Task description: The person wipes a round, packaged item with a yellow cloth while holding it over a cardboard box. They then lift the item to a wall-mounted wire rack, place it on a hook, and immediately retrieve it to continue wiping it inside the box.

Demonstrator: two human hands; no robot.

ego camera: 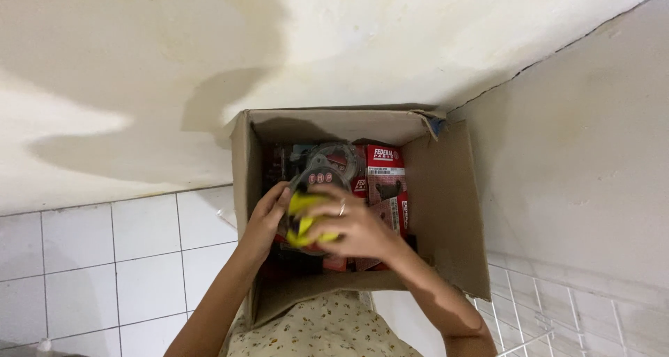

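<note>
1. Looking down from my head camera, I see an open cardboard box [446, 211] against a pale wall [139, 64], packed with red cartons [385, 172].
2. My left hand [268, 218] cups the left side of a yellow-and-grey packet [304, 214], fingers curled against it.
3. My right hand [352, 228], a ring [342, 208] on one finger, clamps over the packet's right side.
4. The packet sits just inside the box's near half, long axis running near to far.

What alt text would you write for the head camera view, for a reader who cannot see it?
Two bare hands, left hand and right hand, grip a yellow packet inside an open cardboard box. The box holds red packages and stands beside a white tiled wall.
</note>
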